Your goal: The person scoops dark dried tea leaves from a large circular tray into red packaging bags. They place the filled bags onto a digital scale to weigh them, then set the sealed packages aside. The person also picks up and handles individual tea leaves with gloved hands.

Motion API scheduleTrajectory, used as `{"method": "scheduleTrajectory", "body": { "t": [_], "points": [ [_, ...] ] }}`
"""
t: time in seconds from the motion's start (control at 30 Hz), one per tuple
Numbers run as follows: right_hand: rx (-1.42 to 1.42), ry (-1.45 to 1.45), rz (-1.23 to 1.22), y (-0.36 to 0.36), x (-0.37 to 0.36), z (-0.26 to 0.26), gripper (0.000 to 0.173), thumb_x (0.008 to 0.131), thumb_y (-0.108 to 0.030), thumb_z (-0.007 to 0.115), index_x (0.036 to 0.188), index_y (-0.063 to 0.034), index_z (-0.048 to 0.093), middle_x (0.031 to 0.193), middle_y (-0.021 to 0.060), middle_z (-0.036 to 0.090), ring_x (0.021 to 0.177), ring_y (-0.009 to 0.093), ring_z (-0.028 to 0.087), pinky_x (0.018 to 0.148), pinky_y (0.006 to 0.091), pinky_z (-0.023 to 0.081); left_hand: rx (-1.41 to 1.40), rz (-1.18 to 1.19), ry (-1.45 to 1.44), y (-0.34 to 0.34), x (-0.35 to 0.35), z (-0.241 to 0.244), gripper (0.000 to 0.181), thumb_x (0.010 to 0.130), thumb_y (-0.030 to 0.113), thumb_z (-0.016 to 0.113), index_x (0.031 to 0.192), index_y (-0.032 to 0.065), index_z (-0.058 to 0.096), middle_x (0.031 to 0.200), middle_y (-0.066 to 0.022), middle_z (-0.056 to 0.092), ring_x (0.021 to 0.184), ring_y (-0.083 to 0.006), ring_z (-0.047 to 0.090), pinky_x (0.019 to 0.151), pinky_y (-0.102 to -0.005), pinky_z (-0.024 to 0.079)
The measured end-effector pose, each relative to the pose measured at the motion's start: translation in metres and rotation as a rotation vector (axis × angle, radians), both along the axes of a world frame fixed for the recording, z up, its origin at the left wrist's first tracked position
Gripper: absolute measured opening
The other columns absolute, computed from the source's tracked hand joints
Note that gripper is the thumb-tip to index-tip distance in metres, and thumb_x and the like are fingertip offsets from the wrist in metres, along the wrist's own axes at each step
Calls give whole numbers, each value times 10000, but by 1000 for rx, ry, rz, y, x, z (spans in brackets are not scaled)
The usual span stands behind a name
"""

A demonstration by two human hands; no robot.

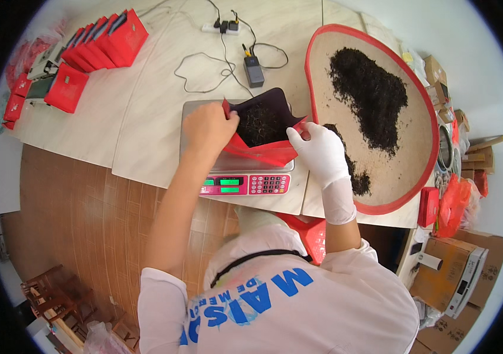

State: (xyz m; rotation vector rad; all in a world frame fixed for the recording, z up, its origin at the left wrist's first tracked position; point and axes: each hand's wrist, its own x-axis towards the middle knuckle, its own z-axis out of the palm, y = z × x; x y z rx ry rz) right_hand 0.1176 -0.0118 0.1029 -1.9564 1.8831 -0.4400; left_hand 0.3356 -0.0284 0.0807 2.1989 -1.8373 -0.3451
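A red bag (pixel 260 152) with a dark lining stands on the metal pan of a pink digital scale (pixel 269 184). Its mouth gapes, and dark, stringy dried leaves, like loose tea (pixel 258 124), lie inside. My bare left hand (pixel 210 126) pinches the bag's left rim between thumb and fingers. On the opposite side, my right hand (pixel 320 148), in a white glove, grips the right corner of the rim. To the right, a round tray with a red cloth edge (pixel 411 186) bears a large dark heap of similar leaves (pixel 371 97) and a smaller one near my right wrist.
Several filled red bags (pixel 121 40) stand in a row at the far left, near a small machine (pixel 45 66). A power strip (pixel 220 29), cables and a grey power bank (pixel 253 72) lie behind the scale. Cardboard boxes (pixel 442 274) stand at right; a red stool (pixel 311 234) is below the table.
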Motion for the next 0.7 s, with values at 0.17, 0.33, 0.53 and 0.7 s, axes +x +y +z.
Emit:
{"method": "scheduleTrajectory", "body": {
  "t": [0.17, 0.33, 0.53, 0.7],
  "points": [
    [-137, -15, 78, -15, 21, 8, 318, 893, -255, 572, 671, -28, 600, 649, 171, 581, 629, 363, 587, 580, 419, 473, -3, 81, 94, 20, 57, 3, 372, 941, 323, 482, 769, 32, 637, 711, -168, 632, 711, -377, 617, 639, -475, 468],
    [-149, -266, 120, -10, 99, 21, 163, 850, -89, 644, 710, -31, 583, 653, 161, 561, 596, 348, 574, 541, 412, 454, -125, 410, 347, 72, 156, 38, 337, 966, 280, 536, 927, -41, 631, 593, -122, 453, 535, -143, 423, 521, -323, 366],
    [-273, -218, 328, -41, 265, -42, 238, 849, -151, 632, 650, -58, 539, 623, 141, 558, 576, 345, 576, 529, 424, 463, -168, 474, 215, 51, 313, 1, 336, 974, 266, 511, 903, -51, 595, 594, -157, 435, 543, -154, 386, 532, -344, 363],
    [-229, -107, 251, -61, 357, -83, 266, 852, -194, 630, 636, -57, 555, 604, 147, 561, 550, 355, 576, 526, 426, 480, -67, 493, 230, 33, 401, -25, 340, 968, 258, 479, 836, -39, 578, 677, -251, 513, 599, -390, 484, 588, -420, 410]
  ]
}}
